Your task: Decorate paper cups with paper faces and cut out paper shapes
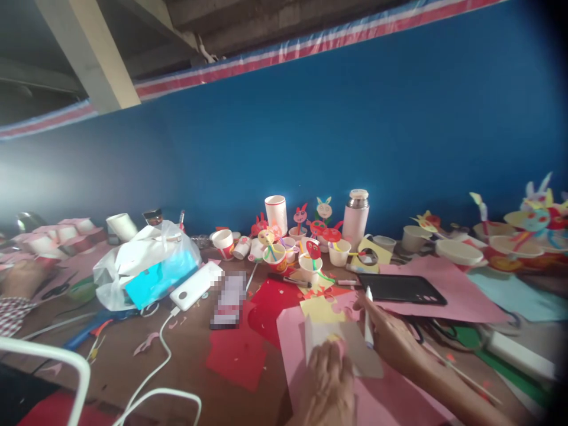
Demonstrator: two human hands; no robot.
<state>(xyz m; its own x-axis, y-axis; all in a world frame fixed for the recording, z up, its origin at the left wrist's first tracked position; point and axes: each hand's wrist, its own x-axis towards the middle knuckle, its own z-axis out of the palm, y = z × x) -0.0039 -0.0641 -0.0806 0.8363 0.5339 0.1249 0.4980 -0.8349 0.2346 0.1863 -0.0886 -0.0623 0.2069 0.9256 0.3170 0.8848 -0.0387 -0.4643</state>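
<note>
My left hand (329, 370) lies on a grey-white card (366, 349), its fingers stretched forward and pressing down. Under the fingertips, a small yellow and pink paper piece (339, 343) shows in part. My right hand (384, 328) is closed round a white marker (368, 322), which stands nearly upright at the card's right side. Beneath the card is a large pink paper sheet (290, 349). A yellow paper scrap (323, 309) with cut edges touches the card's far side.
Paper cups (310, 269) with paper figures line the back, beside a pink thermos (356, 219). A black phone case (402, 288) lies behind my right hand. Left are red paper (237, 355), a phone (228, 299), a white power bank (196, 286) and a plastic bag (109, 272). Another person's hand (24, 277) is far left.
</note>
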